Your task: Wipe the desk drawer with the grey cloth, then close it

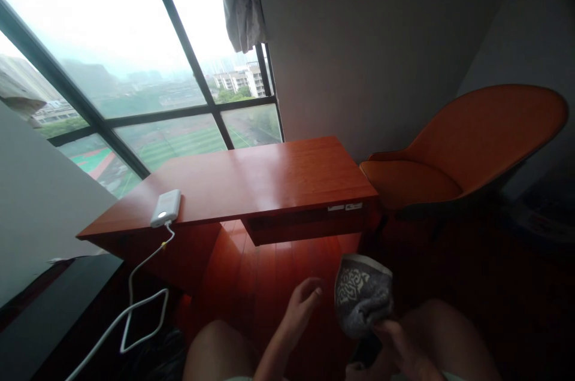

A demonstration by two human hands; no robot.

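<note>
- Two bare knees (220, 348) frame the lower edge of the view, with both hands between them.
- The right hand (399, 345) has its grip closed on the lower edge of a grey cloth piece (363, 297); part of that hand lies in shadow.
- The cloth piece is held up above the floor, in front of the right knee, its pale scroll pattern facing the left hand.
- The left hand (304, 297) has a released grip, fingers loosely curled, near the cloth but apart from it.
- A white cable (101, 336) loops at the left, rising to a white device (165, 208) on the desk's near edge.
- Reddish floorboards (269, 273) show below the desk.
- The glossy reddish desk (278, 177) stands ahead, a drawer (305, 226) beneath its top.
- An orange chair (498, 129) is beside the desk's right end.
- Beyond the desk, a dark-framed window (153, 39) looks onto a green field (184, 144) and pale buildings (245, 78).
</note>
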